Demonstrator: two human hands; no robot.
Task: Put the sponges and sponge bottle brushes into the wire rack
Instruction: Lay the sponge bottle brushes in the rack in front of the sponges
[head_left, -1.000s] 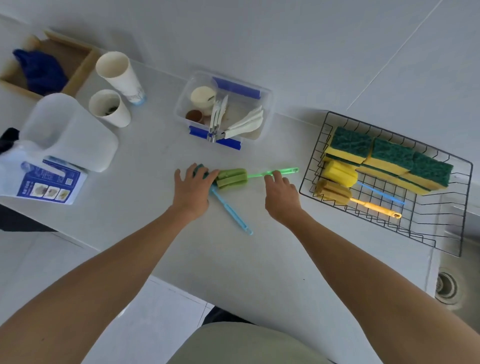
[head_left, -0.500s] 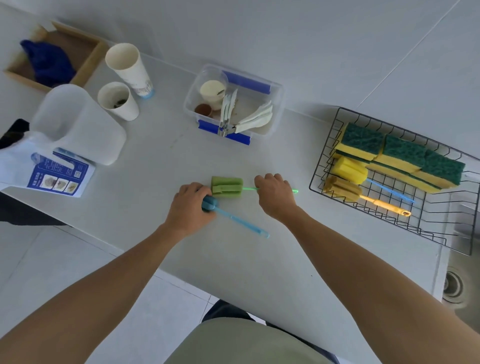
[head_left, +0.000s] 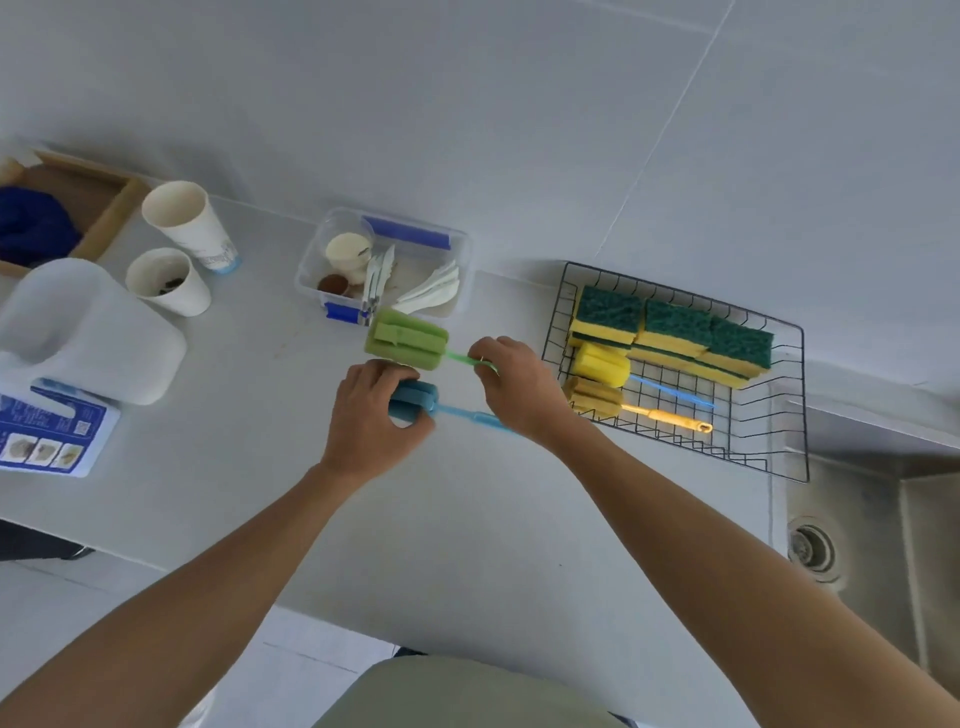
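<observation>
Both remaining sponge bottle brushes now off the countertop (head_left: 467, 519) and in hand, where a second ago they lay crossed flat near its middle. Left hand (head_left: 371, 415) closed around the blue sponge head of the blue bottle brush (head_left: 415, 397), fingers curled tight on the foam, blue handle running right and disappearing behind the right wrist. Right hand (head_left: 519, 387) pinched shut on the thin green handle of the green bottle brush (head_left: 408, 340), thumb and fingertips narrow on the stem, green sponge head pointing left, raised just in front of the clear plastic box (head_left: 457, 244) at the back edge. Brushes now uncrossed and roughly parallel, green one farther back.

Wire rack (head_left: 779, 467) at the right end of the countertop, next to the sink (head_left: 852, 519), already holding three green-and-yellow scouring sponges (head_left: 675, 325) along its back side and two yellow-headed bottle brushes (head_left: 600, 364) in front of them, handles pointing right.

Pickup apparently finished for the last two items; only the carry to the right and the drop into the rack left. Free wire floor visible in the rack's front and right parts, likely room enough for both. Long handles could snag the rack's near rim on the way in.
</observation>
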